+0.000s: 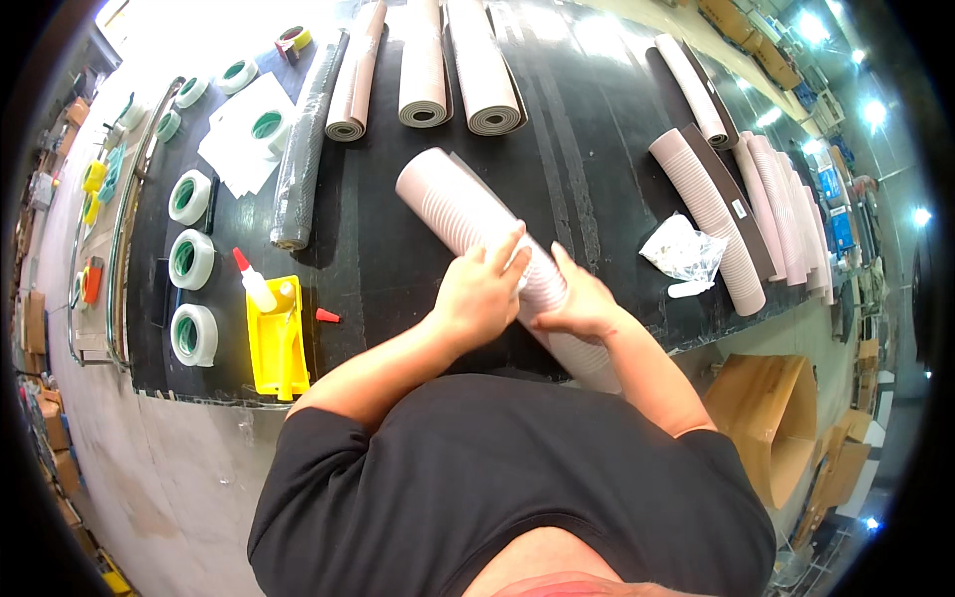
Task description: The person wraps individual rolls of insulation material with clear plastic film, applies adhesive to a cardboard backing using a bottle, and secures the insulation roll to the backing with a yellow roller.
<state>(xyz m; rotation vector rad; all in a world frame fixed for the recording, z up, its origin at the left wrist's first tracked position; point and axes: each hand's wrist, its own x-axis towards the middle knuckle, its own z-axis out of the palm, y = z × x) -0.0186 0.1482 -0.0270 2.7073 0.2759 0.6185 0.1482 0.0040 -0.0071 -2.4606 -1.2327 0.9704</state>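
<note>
A pink ribbed rolled mat [453, 199] lies slantwise across the black table, its lower end reaching the edge close to my body. My left hand [479, 291] is closed against the left side of the roll, with its fingers bent over the ribs. Beside those fingertips shows a small whitish bit, too small to name. My right hand [582, 301] grips the roll from the right, thumb and fingers to either side of it. The roll's underside and part of its middle are hidden by my hands.
Several tape rolls [193, 335] line the table's left side. A yellow tray [261, 348] holds a brush and a red-tipped glue bottle [256, 284]; a red cap [327, 315] lies nearby. More mat rolls [423, 70] lie behind and at right, near a clear plastic bag [683, 249]. A cardboard box [741, 423] stands below right.
</note>
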